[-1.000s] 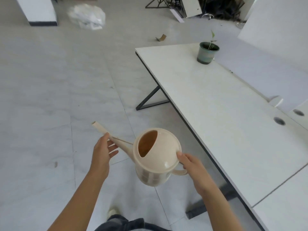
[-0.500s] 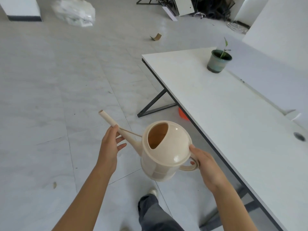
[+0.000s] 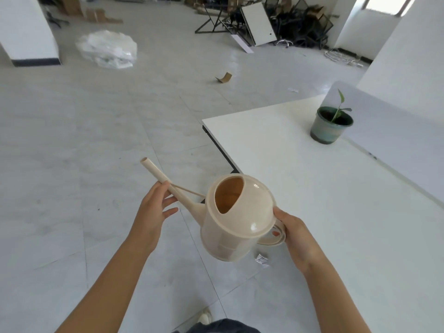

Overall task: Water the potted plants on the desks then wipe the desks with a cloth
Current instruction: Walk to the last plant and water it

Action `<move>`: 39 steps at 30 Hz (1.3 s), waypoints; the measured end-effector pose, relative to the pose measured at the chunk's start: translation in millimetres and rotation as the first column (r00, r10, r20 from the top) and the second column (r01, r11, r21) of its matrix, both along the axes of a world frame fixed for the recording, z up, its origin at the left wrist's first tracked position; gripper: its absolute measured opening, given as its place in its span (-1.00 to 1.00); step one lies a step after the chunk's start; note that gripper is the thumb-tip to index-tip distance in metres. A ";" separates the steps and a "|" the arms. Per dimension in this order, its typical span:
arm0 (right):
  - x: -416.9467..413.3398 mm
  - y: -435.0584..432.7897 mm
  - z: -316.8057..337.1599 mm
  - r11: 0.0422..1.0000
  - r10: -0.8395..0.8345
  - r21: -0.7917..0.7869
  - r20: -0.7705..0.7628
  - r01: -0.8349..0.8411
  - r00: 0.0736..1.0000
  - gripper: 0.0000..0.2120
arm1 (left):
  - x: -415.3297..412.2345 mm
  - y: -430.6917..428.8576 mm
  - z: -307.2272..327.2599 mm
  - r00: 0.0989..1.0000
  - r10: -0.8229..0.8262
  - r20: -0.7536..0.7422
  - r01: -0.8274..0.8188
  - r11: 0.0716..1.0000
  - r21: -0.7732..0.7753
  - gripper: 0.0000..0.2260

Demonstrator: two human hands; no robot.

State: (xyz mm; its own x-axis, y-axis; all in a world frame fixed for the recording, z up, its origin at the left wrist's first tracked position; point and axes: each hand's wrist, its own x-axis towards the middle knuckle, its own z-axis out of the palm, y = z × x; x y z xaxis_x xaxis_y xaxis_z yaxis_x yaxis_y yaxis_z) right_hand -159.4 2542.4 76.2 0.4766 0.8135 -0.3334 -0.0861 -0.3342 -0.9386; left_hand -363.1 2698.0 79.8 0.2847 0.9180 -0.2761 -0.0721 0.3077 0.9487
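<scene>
Bare office: white desk (image 3: 312, 200), chairs (image 3: 305, 25) & boxes (image 3: 72, 6) piled at back.

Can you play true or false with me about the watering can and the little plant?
1. The right hand holds the watering can by its handle. True.
2. The left hand touches the spout. True.
3. The spout is pouring water into the potted plant. False: it points away over the floor, and no water shows.
4. The watering can is green. False: it is beige.
5. The potted plant stands on the desk. True.
</scene>
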 end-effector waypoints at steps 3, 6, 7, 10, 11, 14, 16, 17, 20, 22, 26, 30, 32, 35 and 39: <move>20.6 37.9 3.2 0.999 -0.028 -0.024 -0.012 0.028 1.000 -0.68 | 23.5 35.4 -2.6 1.000 -0.005 0.026 0.005 1.000 -0.023 -0.70; 36.8 66.1 7.3 0.999 -0.045 -0.024 -0.013 0.045 0.999 -0.61 | 49.6 69.0 -5.3 0.998 -0.031 0.058 0.032 0.999 -0.025 -0.73; 43.1 74.8 6.3 0.998 -0.062 -0.029 -0.019 0.061 0.998 -0.62 | 59.2 81.0 -7.2 0.996 -0.052 0.067 0.053 0.998 -0.021 -0.72; 59.9 98.6 1.2 0.991 -0.128 -0.032 -0.010 0.127 0.992 -0.65 | 90.5 117.5 -13.2 0.986 -0.146 0.079 0.146 0.989 0.001 -0.62; 65.5 105.5 -0.3 0.988 -0.154 -0.021 0.009 0.154 0.988 -0.63 | 102.9 130.6 -14.0 0.979 -0.186 0.083 0.185 0.983 0.012 -0.62; 79.0 124.9 -0.2 0.962 -0.272 -0.003 0.044 0.272 0.961 -0.62 | 141.1 169.4 -12.2 0.940 -0.320 0.116 0.321 0.947 0.006 -0.65; 85.1 136.8 4.2 0.928 -0.372 -0.004 0.049 0.372 0.927 -0.60 | 165.0 192.0 -7.5 0.893 -0.432 0.129 0.432 0.902 0.028 -0.72; 87.5 141.9 6.6 0.907 -0.420 -0.001 0.049 0.421 0.906 -0.59 | 176.6 202.3 -4.9 0.859 -0.494 0.137 0.493 0.869 0.043 -0.74; 90.1 152.4 12.0 0.840 -0.542 0.007 0.043 0.542 0.839 -0.59 | 209.8 226.1 0.4 0.754 -0.639 0.154 0.636 0.768 0.073 -0.70; 91.5 154.9 12.6 0.791 -0.611 0.007 0.031 0.611 0.791 -0.61 | 235.0 235.9 -2.9 0.714 -0.681 0.162 0.683 0.728 0.050 -0.67; 103.9 149.7 7.5 0.674 -0.738 -0.052 -0.005 0.737 0.674 -0.71 | 282.6 236.3 -16.1 0.633 -0.762 0.137 0.770 0.638 -0.007 -0.60; 125.7 136.0 9.3 0.606 -0.792 -0.100 0.022 0.789 0.611 -0.68 | 330.9 221.1 -25.9 0.554 -0.826 0.106 0.832 0.555 -0.025 -0.57; 138.1 125.8 13.2 0.593 -0.802 -0.094 0.020 0.799 0.597 -0.71 | 356.1 209.6 -25.7 0.524 -0.846 0.094 0.851 0.524 -0.030 -0.55; 158.9 112.0 20.9 0.564 -0.825 -0.032 0.002 0.825 0.565 -0.74 | 394.4 194.1 -23.0 0.491 -0.865 0.108 0.871 0.491 -0.025 -0.53; 189.8 98.8 20.8 0.564 -0.826 0.038 0.010 0.825 0.564 -0.83 | 441.5 179.0 -18.6 0.476 -0.870 0.129 0.878 0.479 -0.010 -0.56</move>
